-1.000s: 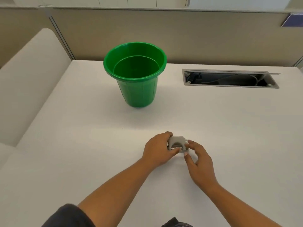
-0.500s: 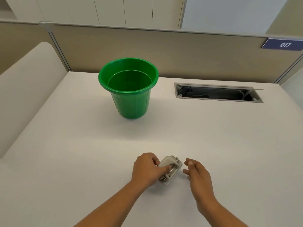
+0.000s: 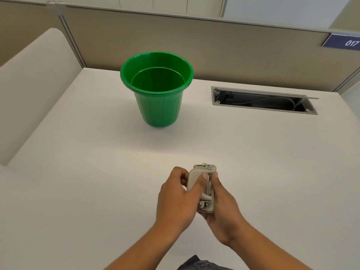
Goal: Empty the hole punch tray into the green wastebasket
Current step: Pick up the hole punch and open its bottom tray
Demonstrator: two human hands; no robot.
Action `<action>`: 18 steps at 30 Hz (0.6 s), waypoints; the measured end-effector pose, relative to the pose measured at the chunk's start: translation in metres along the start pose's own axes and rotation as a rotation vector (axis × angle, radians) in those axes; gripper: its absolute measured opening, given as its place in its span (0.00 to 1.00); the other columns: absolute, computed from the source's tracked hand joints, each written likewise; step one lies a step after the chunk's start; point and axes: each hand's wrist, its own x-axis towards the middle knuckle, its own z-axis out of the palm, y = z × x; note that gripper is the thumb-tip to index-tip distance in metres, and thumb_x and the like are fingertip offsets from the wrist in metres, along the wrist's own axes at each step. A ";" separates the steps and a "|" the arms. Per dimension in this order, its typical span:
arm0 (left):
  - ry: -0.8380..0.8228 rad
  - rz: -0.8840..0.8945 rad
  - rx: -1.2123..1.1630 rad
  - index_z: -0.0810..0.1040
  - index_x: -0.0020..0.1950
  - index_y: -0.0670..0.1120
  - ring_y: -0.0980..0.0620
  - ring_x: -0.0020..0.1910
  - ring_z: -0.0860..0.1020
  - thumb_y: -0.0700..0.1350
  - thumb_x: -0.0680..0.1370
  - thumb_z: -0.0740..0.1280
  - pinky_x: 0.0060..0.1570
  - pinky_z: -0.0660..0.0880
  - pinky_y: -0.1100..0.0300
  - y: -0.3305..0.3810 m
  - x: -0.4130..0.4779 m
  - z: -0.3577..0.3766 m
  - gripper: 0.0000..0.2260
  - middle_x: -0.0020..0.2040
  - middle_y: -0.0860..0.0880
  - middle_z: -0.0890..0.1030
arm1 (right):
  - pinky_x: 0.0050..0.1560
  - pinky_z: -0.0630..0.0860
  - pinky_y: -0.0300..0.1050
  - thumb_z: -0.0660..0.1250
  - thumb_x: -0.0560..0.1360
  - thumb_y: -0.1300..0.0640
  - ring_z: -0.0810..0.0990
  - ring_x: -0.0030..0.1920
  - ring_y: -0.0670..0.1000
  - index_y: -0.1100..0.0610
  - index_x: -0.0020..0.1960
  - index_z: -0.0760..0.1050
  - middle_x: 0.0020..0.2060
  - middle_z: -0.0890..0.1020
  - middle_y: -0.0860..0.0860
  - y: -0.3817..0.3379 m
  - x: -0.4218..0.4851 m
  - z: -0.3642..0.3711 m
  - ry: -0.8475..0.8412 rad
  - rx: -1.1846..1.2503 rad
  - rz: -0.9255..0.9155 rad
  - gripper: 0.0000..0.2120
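head view: hole punch (image 3: 202, 184) between both hands, green wastebasket (image 3: 157, 88) well apart

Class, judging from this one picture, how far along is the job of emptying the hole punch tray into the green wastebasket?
Done: the hole punch is off the desk. In hand: the left hand and right hand both grip it. Left: freeing the tray and tipping it into the green wastebasket, which stands apart, farther back.

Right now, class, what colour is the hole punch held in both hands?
Light grey, with small metal parts; the hole punch shows best in the head view.
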 end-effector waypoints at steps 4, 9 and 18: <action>0.006 0.034 -0.075 0.76 0.40 0.52 0.59 0.35 0.81 0.68 0.72 0.60 0.31 0.78 0.63 0.009 -0.006 -0.002 0.20 0.38 0.59 0.81 | 0.47 0.81 0.41 0.56 0.75 0.38 0.83 0.59 0.51 0.48 0.58 0.83 0.58 0.86 0.53 -0.003 -0.005 0.010 -0.055 0.061 0.001 0.23; 0.040 0.074 -0.179 0.76 0.39 0.52 0.60 0.33 0.79 0.63 0.75 0.61 0.29 0.73 0.68 0.016 -0.015 -0.004 0.16 0.35 0.60 0.80 | 0.47 0.82 0.45 0.57 0.75 0.37 0.83 0.59 0.53 0.47 0.64 0.79 0.59 0.85 0.55 -0.014 -0.006 0.019 -0.085 0.187 0.020 0.25; 0.079 0.087 -0.175 0.76 0.38 0.49 0.54 0.32 0.78 0.66 0.72 0.61 0.33 0.77 0.55 0.024 -0.015 -0.010 0.20 0.34 0.53 0.80 | 0.50 0.82 0.48 0.55 0.79 0.39 0.85 0.52 0.55 0.52 0.63 0.80 0.51 0.86 0.56 -0.019 -0.009 0.027 -0.095 0.353 0.067 0.25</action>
